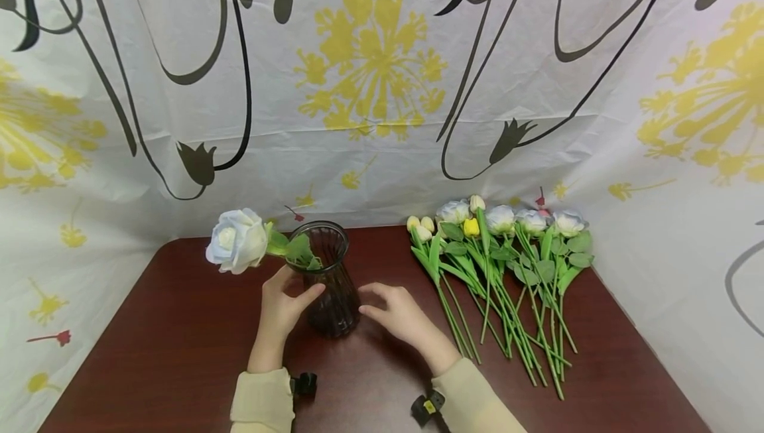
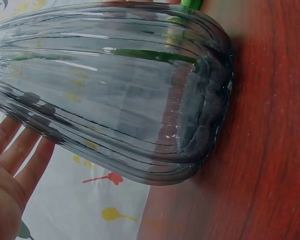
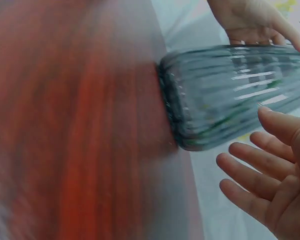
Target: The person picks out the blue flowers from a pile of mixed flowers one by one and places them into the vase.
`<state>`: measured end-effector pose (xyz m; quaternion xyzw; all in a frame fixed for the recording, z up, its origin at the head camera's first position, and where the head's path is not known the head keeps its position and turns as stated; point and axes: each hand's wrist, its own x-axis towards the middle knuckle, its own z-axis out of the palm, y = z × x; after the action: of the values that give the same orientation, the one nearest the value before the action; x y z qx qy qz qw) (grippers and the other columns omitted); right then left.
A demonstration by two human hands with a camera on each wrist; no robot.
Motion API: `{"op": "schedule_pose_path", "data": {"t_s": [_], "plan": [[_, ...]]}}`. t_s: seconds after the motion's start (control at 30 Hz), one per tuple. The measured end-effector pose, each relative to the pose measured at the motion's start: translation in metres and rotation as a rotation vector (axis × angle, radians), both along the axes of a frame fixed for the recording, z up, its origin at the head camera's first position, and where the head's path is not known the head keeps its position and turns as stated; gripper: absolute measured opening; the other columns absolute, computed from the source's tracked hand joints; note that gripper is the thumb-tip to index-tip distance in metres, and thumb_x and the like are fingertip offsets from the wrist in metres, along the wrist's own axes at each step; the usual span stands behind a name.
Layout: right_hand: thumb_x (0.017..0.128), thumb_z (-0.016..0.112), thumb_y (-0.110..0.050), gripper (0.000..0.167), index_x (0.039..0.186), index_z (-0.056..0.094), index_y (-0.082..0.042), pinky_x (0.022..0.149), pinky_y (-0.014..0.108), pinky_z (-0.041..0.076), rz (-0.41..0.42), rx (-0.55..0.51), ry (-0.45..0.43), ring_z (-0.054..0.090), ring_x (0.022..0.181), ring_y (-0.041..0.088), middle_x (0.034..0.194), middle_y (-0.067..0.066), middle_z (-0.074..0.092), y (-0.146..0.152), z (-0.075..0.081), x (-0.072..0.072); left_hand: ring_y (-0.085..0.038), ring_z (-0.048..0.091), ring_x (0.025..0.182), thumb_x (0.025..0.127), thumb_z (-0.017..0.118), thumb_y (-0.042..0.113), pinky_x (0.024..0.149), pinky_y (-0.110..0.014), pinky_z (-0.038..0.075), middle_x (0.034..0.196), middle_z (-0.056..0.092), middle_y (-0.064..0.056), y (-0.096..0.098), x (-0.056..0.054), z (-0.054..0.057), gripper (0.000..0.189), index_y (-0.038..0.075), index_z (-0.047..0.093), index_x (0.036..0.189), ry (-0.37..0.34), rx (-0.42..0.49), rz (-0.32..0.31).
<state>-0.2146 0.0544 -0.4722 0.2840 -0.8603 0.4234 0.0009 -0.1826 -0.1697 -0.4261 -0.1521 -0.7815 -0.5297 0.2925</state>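
Observation:
A dark, translucent ribbed glass vase [image 1: 335,310] stands on the table between the two hands. One pale blue-white artificial rose [image 1: 237,241] leans out over its left rim, and the green stem shows through the glass in the left wrist view. My left hand [image 1: 283,304] holds the vase at its upper left side, thumb across the front and fingers [image 2: 32,160] against the far side. Close by the right side of the vase is my right hand [image 1: 401,313], its fingers loosely spread and holding nothing; in the right wrist view its thumb overlaps the glass.
Artificial flowers lie in a spread on the table's right side: white tulips [image 1: 422,229], a yellow tulip [image 1: 471,227] and several pale blue roses [image 1: 500,219], stems toward the front. A patterned white sheet [image 1: 382,181] hangs behind the brownish-red table [image 1: 179,327].

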Motion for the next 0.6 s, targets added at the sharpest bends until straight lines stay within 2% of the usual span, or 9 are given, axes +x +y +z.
{"op": "schedule_pose_path", "data": {"t_s": [0.23, 0.6], "plan": [[0.091, 0.067, -0.021, 0.033, 0.12, 0.065, -0.005, 0.09, 0.042, 0.048, -0.037, 0.059, 0.035, 0.06, 0.11, 0.024, 0.116, 0.006, 0.066, 0.016, 0.011, -0.002, -0.018, 0.063, 0.079, 0.07, 0.081, -0.004, 0.069, -0.028, 0.053, 0.092, 0.069, -0.015, 0.0, 0.0, 0.001, 0.035, -0.005, 0.068, 0.103, -0.024, 0.009, 0.014], [0.091, 0.068, -0.025, 0.035, 0.122, 0.064, -0.01, 0.09, 0.044, 0.048, -0.149, 0.065, -0.01, 0.058, 0.113, 0.026, 0.119, 0.005, 0.064, 0.042, 0.026, -0.004, -0.017, 0.063, 0.08, 0.07, 0.082, -0.003, 0.071, -0.026, 0.052, 0.091, 0.069, -0.015, 0.0, 0.001, 0.001, 0.035, -0.005, 0.068, 0.102, -0.052, 0.019, 0.02]]}}
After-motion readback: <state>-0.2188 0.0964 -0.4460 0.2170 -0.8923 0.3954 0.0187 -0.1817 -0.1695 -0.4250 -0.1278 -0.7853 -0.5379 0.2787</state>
